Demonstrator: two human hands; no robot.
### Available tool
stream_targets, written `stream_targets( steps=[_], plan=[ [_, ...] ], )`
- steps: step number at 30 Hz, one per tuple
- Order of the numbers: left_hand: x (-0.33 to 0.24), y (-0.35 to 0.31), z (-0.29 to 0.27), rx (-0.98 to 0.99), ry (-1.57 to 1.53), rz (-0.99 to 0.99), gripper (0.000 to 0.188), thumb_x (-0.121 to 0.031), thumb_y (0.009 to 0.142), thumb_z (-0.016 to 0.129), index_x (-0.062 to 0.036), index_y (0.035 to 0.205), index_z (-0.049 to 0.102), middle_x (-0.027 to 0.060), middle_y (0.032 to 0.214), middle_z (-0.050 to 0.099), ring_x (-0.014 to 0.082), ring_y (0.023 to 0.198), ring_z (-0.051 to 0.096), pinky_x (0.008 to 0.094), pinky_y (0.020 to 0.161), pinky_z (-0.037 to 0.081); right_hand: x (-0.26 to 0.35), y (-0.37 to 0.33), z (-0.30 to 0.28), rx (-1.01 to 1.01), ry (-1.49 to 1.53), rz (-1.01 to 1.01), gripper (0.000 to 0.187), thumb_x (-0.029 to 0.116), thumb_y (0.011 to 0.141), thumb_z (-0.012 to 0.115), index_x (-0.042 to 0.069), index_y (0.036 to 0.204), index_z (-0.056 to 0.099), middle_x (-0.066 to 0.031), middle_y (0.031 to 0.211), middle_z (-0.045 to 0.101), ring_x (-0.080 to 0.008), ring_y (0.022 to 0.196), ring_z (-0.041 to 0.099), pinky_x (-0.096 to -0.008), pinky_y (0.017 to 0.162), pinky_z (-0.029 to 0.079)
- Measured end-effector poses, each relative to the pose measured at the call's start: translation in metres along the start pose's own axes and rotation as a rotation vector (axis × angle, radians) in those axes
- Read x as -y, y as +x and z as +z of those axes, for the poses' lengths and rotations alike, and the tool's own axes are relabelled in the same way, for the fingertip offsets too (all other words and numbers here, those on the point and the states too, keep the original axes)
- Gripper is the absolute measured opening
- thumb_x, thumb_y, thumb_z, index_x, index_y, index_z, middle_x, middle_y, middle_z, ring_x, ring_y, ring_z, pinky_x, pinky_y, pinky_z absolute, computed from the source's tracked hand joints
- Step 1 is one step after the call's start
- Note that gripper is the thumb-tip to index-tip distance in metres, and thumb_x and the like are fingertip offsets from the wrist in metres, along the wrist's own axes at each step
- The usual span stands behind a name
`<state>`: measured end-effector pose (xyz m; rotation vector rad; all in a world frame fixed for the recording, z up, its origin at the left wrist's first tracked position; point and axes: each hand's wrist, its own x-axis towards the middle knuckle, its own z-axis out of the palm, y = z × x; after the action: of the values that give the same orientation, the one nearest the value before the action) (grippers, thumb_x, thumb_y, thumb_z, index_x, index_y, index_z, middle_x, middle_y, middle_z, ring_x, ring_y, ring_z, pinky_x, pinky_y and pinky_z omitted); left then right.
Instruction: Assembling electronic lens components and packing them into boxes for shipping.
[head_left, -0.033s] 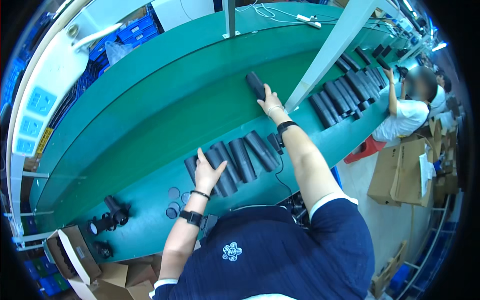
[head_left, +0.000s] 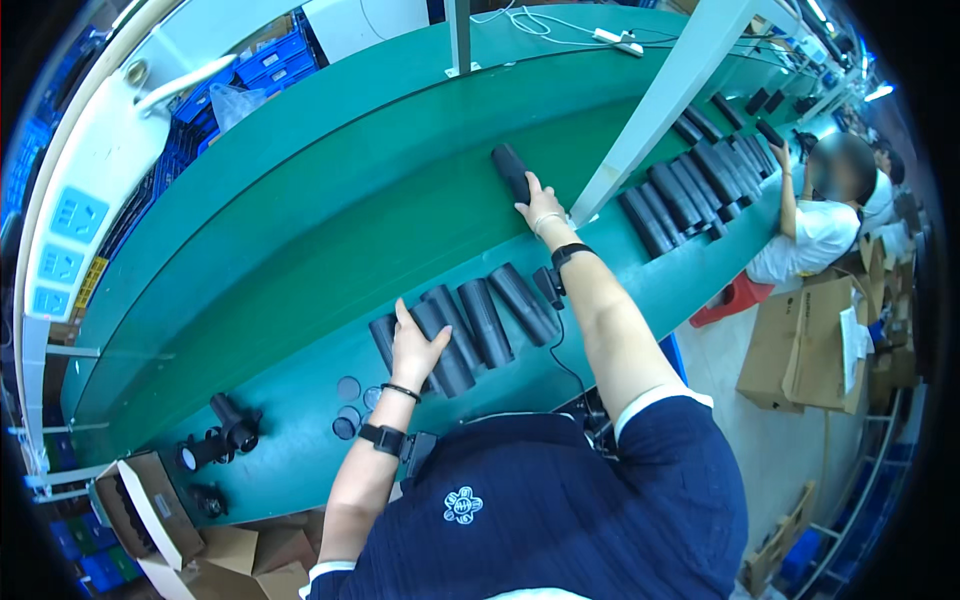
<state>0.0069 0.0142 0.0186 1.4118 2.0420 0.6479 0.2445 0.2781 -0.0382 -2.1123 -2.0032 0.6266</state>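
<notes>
A black tube (head_left: 510,172) extends beyond my right hand (head_left: 541,205), whose fingers are wrapped round its near end over the green belt. Lower down on the green bench, my left hand (head_left: 415,350) rests against the leftmost tubes of a row, thumb and forefinger spread apart. That row is made of several black tubes: one (head_left: 380,340) is partly covered by the left hand, another (head_left: 484,325) lies to the right of it, and a tilted one (head_left: 522,305) is at the right end. Round clear discs (head_left: 347,420) lie just left of my left wrist.
A grey post (head_left: 650,115) rises right of my right hand. Past it lie more black tubes (head_left: 690,190), near a co-worker (head_left: 810,225). Black lamp-like parts (head_left: 235,425) stand at the left end by an open carton (head_left: 150,515). A black cable (head_left: 560,350) crosses the bench edge.
</notes>
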Motion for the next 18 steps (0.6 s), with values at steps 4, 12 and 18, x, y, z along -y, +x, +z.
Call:
stream_targets(
  steps=[4, 12, 18],
  plan=[
    [0.015, -0.004, -0.008, 0.097, -0.432, -0.077, 0.093, -0.013, 0.073, 0.076, 0.0041, 0.141, 0.015, 0.0222, 0.121, 0.052, 0.0294, 0.103, 0.059, 0.0402, 0.092, 0.047, 0.006, -0.009, 0.015, -0.077, -0.166, 0.038, 0.081, 0.030, 0.082, 0.069, 0.034, 0.146, 0.020, -0.0211, 0.138, 0.036, -0.0406, 0.128, 0.036, -0.0522, 0.101, 0.036],
    [0.011, -0.077, -0.070, 0.434, -1.079, -0.031, 0.071, -0.009, 0.080, 0.073, -0.0072, 0.136, 0.028, 0.0046, 0.118, 0.050, 0.0150, 0.112, 0.049, 0.0318, 0.096, 0.041, 0.084, -0.176, -0.033, 0.842, 0.954, -0.321, 0.033, 0.027, 0.095, 0.054, 0.004, 0.118, 0.058, -0.0013, 0.085, 0.062, -0.0098, 0.072, 0.061, -0.0231, 0.063, 0.049],
    [0.039, -0.128, -0.072, 0.334, -0.822, 0.190, 0.068, -0.015, 0.072, 0.081, -0.0064, 0.128, 0.042, 0.0047, 0.120, 0.050, 0.0159, 0.115, 0.048, 0.0324, 0.098, 0.039, 0.108, -0.290, -0.012, 1.170, 1.043, -0.461, 0.045, 0.026, 0.093, 0.058, 0.007, 0.133, 0.052, 0.0026, 0.090, 0.059, -0.0067, 0.071, 0.055, -0.0214, 0.064, 0.048]
  ],
)
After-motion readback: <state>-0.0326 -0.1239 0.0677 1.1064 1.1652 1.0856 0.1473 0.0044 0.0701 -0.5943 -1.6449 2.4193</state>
